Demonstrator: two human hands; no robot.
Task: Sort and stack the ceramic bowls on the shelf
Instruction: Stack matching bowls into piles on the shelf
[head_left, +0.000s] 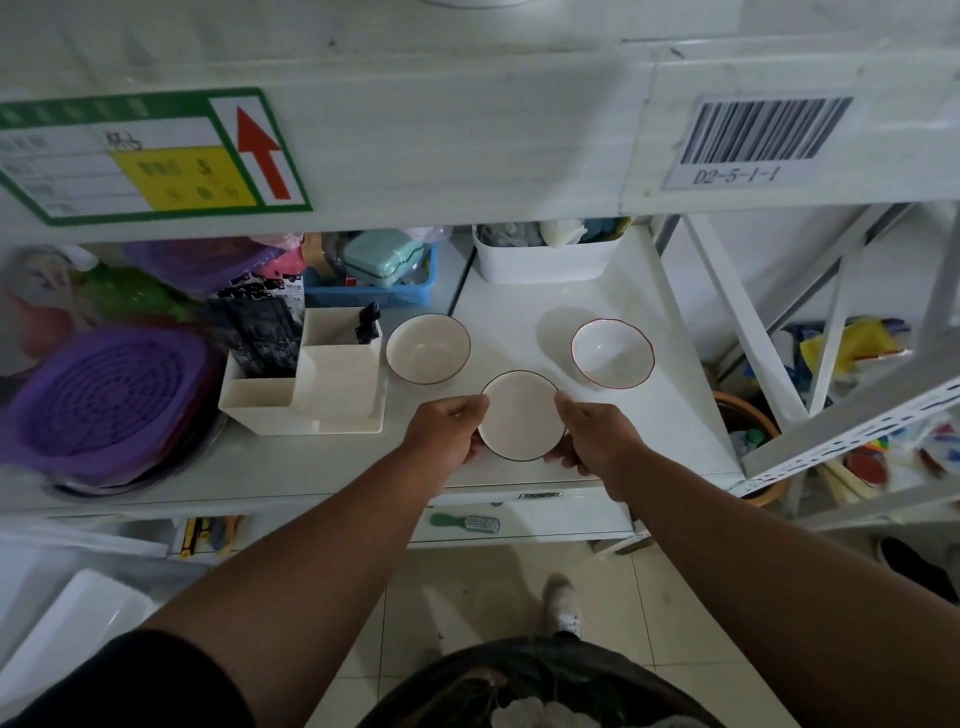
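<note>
Three white ceramic bowls are on or over the white shelf (519, 312). A dark-rimmed bowl (521, 413) sits near the shelf's front edge, gripped on both sides: my left hand (447, 434) holds its left rim and my right hand (589, 439) its right rim. Whether it rests on the shelf or hovers just above it, I cannot tell. A round bowl with a dark red rim (427, 348) stands behind it to the left. A wavy-edged bowl with a red rim (612, 353) stands behind it to the right.
A cream desk organiser (311, 384) stands just left of the bowls. A white bin (540, 260) and a blue basket (374, 291) sit at the back. Purple plastic strainers (109, 400) fill the left side. A white shelf upright (727, 291) stands to the right.
</note>
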